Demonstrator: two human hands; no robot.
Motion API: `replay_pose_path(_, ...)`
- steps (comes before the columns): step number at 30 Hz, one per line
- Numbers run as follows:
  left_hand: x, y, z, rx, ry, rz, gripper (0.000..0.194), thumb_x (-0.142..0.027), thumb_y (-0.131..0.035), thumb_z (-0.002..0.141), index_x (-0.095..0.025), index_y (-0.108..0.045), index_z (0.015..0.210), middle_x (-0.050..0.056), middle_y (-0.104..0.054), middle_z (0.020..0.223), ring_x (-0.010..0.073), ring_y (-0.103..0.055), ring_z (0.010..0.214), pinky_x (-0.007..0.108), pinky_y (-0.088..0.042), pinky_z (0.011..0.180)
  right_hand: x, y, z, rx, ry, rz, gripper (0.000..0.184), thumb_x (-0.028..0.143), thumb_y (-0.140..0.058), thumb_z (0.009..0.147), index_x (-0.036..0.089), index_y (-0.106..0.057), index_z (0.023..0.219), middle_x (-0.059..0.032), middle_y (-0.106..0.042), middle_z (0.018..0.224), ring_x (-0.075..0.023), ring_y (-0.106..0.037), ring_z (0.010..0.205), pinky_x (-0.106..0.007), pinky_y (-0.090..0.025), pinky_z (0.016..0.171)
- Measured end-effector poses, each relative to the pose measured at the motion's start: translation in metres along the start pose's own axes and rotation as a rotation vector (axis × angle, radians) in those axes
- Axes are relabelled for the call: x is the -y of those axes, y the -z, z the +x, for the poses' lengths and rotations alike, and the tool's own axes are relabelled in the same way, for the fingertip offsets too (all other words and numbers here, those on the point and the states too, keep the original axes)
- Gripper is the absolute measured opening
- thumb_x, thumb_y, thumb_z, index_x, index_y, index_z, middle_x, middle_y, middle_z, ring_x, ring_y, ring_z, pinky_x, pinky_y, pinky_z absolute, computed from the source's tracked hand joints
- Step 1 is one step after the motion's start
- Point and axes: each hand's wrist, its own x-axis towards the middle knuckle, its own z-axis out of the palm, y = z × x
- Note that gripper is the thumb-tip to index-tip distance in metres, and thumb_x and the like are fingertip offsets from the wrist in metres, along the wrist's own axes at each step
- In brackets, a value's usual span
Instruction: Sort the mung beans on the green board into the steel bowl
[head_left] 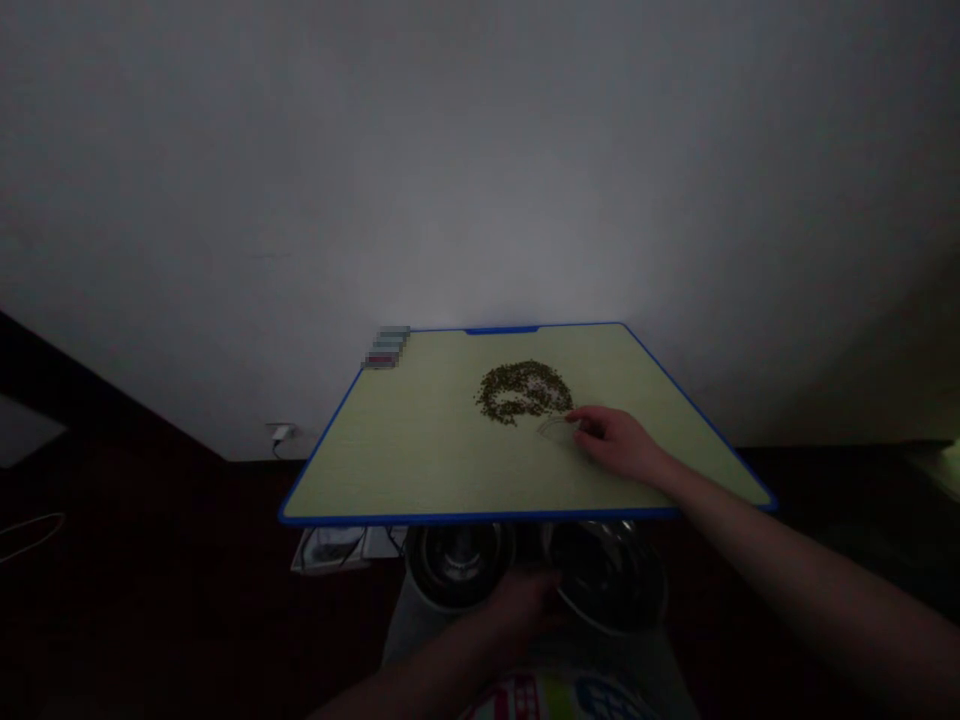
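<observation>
Right hand (619, 442) held a see-through piece (553, 428) beside scattered grains (559, 388)

The table (420, 450), pale-topped and blue-rimmed, stood against a plain wall (480, 150); a pixelated patch (386, 348) covered its far left corner. A white plug (280, 433) sat on the wall to the left. Below the near edge, which partly hid them, were two dark, shiny bowls: a left bowl (420, 565) and a right bowl (637, 590). The brown grains lay loosely spread near the tabletop's middle, with pale gaps among them. The right forearm crossed the near rim, and its thumb and forefinger were pinched together on the thin piece (its exact shape was too faint to tell). The left hand (525, 600) was between the bowls, its fingers too dim to judge.
</observation>
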Motion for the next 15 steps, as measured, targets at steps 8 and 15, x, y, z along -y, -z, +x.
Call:
replay_pose_path(8, 0.013, 0.002, 0.023, -0.049, 0.018, -0.148, 0.028, -0.027, -0.058, 0.076, -0.019, -0.06, 0.103, 0.011, -0.067, 0.113, 0.0234, -0.064, 0.099, 0.037, -0.048, 0.084, 0.013, -0.007, 0.02, 0.003, 0.003, -0.06, 0.034, 0.025, -0.05, 0.077, 0.015, -0.065, 0.106, -0.0019, -0.062, 0.068, -0.0138, -0.054, 0.059, -0.025, -0.038, 0.058)
replay_pose_path(15, 0.011, 0.002, 0.026, -0.106, 0.037, -0.197, 0.038, -0.031, -0.057, 0.079, -0.012, -0.056, 0.111, 0.016, -0.066, 0.109, 0.022, -0.067, 0.084, 0.036, -0.049, 0.08, 0.016, -0.009, 0.023, -0.001, 0.021, -0.081, 0.033, 0.025, -0.051, 0.078, 0.016, -0.065, 0.106, -0.0031, -0.064, 0.071, -0.0142, -0.055, 0.062, -0.026, -0.039, 0.06)
